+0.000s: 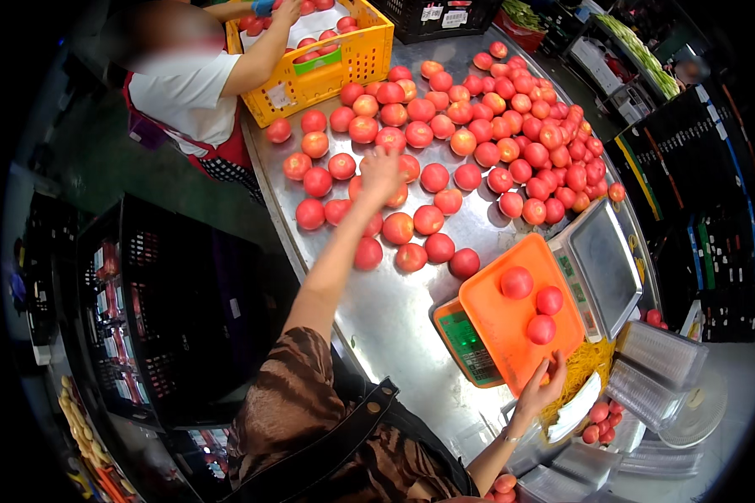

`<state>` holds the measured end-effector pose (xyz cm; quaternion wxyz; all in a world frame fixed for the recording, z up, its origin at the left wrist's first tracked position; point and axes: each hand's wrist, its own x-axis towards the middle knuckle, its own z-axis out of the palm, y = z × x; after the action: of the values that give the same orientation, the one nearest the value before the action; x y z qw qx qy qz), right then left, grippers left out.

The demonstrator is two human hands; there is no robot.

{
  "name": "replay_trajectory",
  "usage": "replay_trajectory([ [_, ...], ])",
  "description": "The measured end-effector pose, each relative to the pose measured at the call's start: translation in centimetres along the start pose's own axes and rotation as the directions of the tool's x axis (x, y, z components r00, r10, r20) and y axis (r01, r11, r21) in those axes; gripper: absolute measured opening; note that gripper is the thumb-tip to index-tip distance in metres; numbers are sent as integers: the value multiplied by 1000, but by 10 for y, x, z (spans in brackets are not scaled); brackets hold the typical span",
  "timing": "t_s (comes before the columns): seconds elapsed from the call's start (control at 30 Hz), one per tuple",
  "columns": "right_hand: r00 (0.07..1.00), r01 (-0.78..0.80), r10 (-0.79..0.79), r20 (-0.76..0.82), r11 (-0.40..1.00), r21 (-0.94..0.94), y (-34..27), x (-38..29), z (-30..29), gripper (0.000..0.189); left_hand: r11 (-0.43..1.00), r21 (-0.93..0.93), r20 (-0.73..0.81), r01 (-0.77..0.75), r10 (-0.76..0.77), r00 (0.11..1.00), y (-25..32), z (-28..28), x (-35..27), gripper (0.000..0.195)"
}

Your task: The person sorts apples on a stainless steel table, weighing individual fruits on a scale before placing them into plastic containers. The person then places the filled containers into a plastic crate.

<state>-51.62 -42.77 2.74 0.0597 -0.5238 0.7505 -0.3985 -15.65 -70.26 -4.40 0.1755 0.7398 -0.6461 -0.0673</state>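
Observation:
My left hand reaches over the loose tomatoes on the metal table. Its fingertips are at a tomato, and the back of the hand hides whether they grip one. At the lower edge of an orange plastic tray is my right hand, thumb and fingers apart. Three tomatoes lie in this tray, which rests on an orange digital scale with a lit green display. More tomatoes are spread over the table and crowd together towards its far right edge.
A co-worker stands at the upper left, hands in a yellow crate of tomatoes. A second scale is beside the tray. Yellow bands, clear plastic containers and more tomatoes lie at the lower right. Black crates stand left.

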Motion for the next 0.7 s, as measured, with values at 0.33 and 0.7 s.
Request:
replay_trajectory([
  [0.33, 984, -173, 178, -20, 973, 149, 6, -83, -7, 14, 536, -813, 224, 225, -69, 972, -45, 16, 25, 52],
  [0.7, 976, -199, 169, 135, 949, 246, -1, -123, -5, 14, 631, -769, 108, -103, 287, 952, -12, 22, -14, 42],
])
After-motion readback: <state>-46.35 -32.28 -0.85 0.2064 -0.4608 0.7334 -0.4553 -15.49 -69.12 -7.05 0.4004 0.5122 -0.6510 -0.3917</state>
